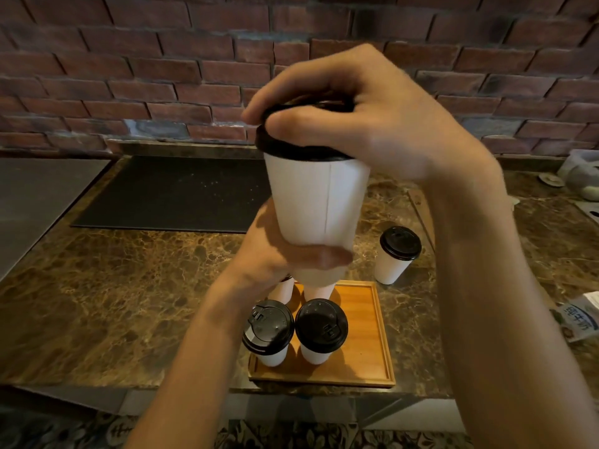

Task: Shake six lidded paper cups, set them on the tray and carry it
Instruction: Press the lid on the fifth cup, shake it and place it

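Comes up from the lower left with the left hand (275, 251), forearm slanted toward the middle, palm cupped round the base of the held cup (316, 202). Grips the bottom of the white wall: one blurred digit laid across the near side, the rest hidden behind the cup. Reaches in from the right with the right hand (372, 124), wrist bent, palm arched over the black lid (298, 149). Clamps that lid from above, thumb pressed on the near rim, fingers (259, 106) curled over the far rim, tips partly out of sight. Holds the cup near upright in the air above the tray, clear of the other cups.

Below, at the front edge of the tabletop (129, 286), right of its middle: a wooden tray (366, 335). On its left half, a front-left cup (268, 328) and a front-right cup (321, 328), lidded, side by side. Behind these, two rear cups (319, 291), only the lower white walls showing; lids hidden under the left hand.

Just past the tray's far right corner, off the tray, on the tabletop: a lone cup (395, 254), upright, lid on.

At the right edge: a printed packet (580, 315), cut off by the frame. Toward the far right corner: a pale bag (583, 176), too blurred to make out. Toward the far edge, left of middle: a black mat (181, 192). Beyond all, a brick wall (162, 76).
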`<action>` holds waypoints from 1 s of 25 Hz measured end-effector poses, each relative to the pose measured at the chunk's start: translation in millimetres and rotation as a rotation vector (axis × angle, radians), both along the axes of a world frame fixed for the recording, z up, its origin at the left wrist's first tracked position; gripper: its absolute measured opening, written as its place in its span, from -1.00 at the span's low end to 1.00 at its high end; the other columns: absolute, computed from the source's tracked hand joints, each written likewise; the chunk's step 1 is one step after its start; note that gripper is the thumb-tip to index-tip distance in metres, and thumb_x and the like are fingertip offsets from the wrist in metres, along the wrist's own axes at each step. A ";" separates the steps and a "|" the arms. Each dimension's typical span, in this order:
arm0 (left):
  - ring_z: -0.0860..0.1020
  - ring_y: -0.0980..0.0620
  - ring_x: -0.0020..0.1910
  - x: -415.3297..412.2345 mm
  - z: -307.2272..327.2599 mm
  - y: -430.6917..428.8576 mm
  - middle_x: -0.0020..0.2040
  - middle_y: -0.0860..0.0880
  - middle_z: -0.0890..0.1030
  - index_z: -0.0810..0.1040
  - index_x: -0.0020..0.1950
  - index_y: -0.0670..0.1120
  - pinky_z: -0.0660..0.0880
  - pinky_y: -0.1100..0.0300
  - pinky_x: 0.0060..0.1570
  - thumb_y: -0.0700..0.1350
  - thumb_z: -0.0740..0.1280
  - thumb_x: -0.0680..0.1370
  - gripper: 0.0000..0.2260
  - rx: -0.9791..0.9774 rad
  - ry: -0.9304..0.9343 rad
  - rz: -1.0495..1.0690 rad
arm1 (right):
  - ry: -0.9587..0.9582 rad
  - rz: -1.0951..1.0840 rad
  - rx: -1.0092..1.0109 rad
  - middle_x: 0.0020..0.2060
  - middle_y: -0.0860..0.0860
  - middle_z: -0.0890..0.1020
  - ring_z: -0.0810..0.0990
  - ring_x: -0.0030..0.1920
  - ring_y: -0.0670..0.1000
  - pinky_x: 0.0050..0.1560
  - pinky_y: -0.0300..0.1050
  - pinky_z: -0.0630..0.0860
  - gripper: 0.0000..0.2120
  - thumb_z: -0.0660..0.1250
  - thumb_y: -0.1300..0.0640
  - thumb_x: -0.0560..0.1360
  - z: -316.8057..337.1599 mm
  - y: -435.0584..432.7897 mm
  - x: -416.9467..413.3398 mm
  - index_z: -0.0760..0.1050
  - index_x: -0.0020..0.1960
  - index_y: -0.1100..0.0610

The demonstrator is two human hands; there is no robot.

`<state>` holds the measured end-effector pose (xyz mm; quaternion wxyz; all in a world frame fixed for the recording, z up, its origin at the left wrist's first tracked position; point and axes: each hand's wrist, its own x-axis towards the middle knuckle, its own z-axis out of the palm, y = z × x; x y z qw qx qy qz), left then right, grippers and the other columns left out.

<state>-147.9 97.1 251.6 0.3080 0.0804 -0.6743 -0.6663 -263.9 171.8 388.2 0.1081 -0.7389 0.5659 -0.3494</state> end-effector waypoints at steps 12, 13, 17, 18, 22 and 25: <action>0.60 -0.08 0.08 7.4 2.6 -12.3 0.06 -0.10 0.61 0.44 0.26 -0.14 0.58 0.08 -0.03 -0.24 0.55 0.14 -0.30 -0.016 -0.055 -0.080 | -0.138 0.191 -0.045 0.06 -0.01 0.61 0.58 0.09 -0.13 0.03 -0.29 0.46 -0.79 0.30 0.18 0.57 -10.9 -7.6 -9.5 0.53 0.20 0.06; 0.61 -0.02 0.07 4.1 3.3 -8.0 0.05 -0.05 0.62 0.45 0.24 -0.10 0.58 0.14 -0.06 -0.23 0.59 0.13 -0.29 -0.042 -0.057 -0.008 | -0.111 0.104 -0.060 0.02 -0.06 0.62 0.58 0.06 -0.16 0.01 -0.32 0.46 -0.82 0.30 0.15 0.57 -12.0 -10.1 -8.0 0.57 0.16 0.04; 0.47 0.52 -0.01 -16.3 2.1 8.9 0.00 0.20 0.50 0.31 0.16 0.20 0.42 0.60 -0.21 -0.18 0.62 0.21 -0.30 -0.183 -0.014 0.481 | 0.125 -0.488 -0.212 -0.11 -0.20 0.65 0.60 -0.01 -0.15 0.02 -0.11 0.58 -0.80 0.25 -0.11 0.54 -24.2 -29.0 15.5 0.63 0.02 -0.13; 0.43 0.56 -0.01 -18.4 2.2 10.1 0.01 0.23 0.46 0.28 0.16 0.22 0.38 0.65 -0.21 -0.18 0.62 0.23 -0.29 -0.223 -0.027 0.534 | 0.140 -0.554 -0.256 -0.12 -0.18 0.66 0.60 -0.02 -0.13 0.00 -0.06 0.59 -0.80 0.24 -0.11 0.54 -27.0 -31.0 18.3 0.63 0.00 -0.13; 0.54 0.31 0.08 -8.9 3.7 -3.7 0.11 0.10 0.52 0.28 0.29 0.05 0.51 0.44 -0.12 -0.08 0.65 0.12 -0.15 -0.161 -0.064 0.335 | -0.077 -0.181 -0.192 -0.10 -0.09 0.67 0.62 -0.01 -0.17 0.04 -0.27 0.53 -0.86 0.32 0.12 0.54 -23.8 -24.9 -2.3 0.66 -0.03 0.08; 0.59 0.12 0.10 -2.7 4.9 -9.4 0.11 0.06 0.58 0.34 0.31 -0.04 0.56 0.25 -0.04 -0.12 0.62 0.11 -0.17 -0.128 -0.069 0.169 | -0.140 0.084 -0.185 -0.03 0.06 0.68 0.64 0.07 -0.03 0.13 -0.16 0.53 -0.85 0.32 0.26 0.53 -21.5 -15.8 -7.1 0.61 0.06 0.14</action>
